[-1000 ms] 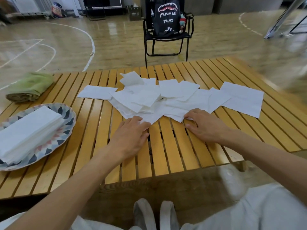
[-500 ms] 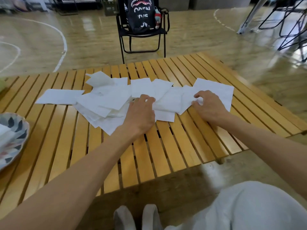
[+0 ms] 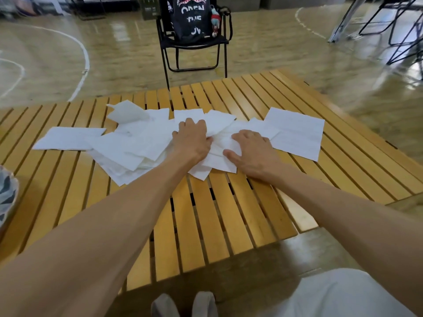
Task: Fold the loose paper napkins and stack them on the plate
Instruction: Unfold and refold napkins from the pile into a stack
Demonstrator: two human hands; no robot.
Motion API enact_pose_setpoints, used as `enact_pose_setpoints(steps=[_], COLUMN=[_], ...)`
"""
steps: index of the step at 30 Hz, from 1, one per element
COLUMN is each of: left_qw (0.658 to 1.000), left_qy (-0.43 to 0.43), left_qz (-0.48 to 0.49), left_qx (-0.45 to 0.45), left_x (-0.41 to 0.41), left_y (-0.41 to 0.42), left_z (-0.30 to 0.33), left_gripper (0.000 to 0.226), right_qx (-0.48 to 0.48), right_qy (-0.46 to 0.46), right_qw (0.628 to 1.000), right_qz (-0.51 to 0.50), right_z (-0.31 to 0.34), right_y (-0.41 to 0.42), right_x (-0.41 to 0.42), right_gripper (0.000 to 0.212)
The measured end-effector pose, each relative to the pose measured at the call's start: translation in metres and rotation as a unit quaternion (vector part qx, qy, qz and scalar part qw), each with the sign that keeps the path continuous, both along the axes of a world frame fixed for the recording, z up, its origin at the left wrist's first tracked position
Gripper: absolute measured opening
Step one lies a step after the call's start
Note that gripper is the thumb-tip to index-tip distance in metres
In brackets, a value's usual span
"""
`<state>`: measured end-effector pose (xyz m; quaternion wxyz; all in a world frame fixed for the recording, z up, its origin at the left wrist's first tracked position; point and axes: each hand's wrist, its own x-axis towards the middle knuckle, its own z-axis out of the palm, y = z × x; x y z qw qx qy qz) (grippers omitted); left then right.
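Your slatted table fills most of the view, and the napkins lie loose across its far half in an overlapping white heap. One napkin lies flat at the right end of that heap, its left edge tucked among the others; another single sheet lies flat at the heap's left end. Beyond the table's far edge stands a black folding chair with a dark bag on its seat. The plate shows only as a patterned sliver at the table's left edge, well apart from the heap, so you cannot tell what is on it. Both your forearms reach over the table's near edge to the heap's middle. Your left hand lies knuckles up on the sheets, fingers curled down into them, pinching paper as far as can be seen. Your right hand lies just beside it, flat and spread, palm pressing the sheets, thumb out toward the left hand
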<state>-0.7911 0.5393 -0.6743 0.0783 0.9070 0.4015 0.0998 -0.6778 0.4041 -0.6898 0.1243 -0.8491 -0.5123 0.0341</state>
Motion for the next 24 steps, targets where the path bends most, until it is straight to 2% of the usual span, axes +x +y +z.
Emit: enact_pose_setpoints(steps=[2,4,7,9,13,17,20,24], left_qw=[1.0,1.0,0.994,0.984,0.957,0.932,0.926,0.932], left_qy=[-0.002,-0.022,-0.103,-0.173,-0.277,-0.342,-0.354,-0.328], left_qz=[-0.011,-0.013,0.003,-0.009,-0.064,-0.107,-0.128,-0.137], left_qx=[0.002,-0.002,-0.024,-0.041,-0.063,-0.052,-0.012,0.063], left_x=[0.002,0.002,-0.005,-0.016,-0.046,-0.083,-0.116,-0.171], left_y=[-0.001,-0.002,-0.001,0.0,-0.006,-0.023,-0.036,-0.046], left_z=[0.0,0.0,0.008,0.02,0.063,0.113,0.135,0.145], left_gripper=[0.023,0.019,0.01,0.008,0.01,0.009,0.008,0.005], right_qx=[0.027,0.045,0.035,0.02,-0.029,-0.042,-0.029,0.048], right_qy=[0.022,0.06,0.076,0.065,0.03,0.036,0.053,0.123], right_qw=[0.999,0.997,0.996,0.998,0.999,0.998,0.998,0.991], right_qz=[0.001,0.002,0.002,-0.006,-0.003,-0.008,-0.014,-0.001], right_z=[0.002,0.004,0.003,0.002,-0.001,0.003,0.011,0.032], right_y=[-0.002,-0.007,-0.018,-0.023,-0.022,-0.019,-0.019,-0.021], right_x=[0.002,0.004,0.007,0.01,0.014,0.011,-0.002,-0.038], right_gripper=[0.062,0.071,0.094,0.098,0.089,0.082,0.077,0.06])
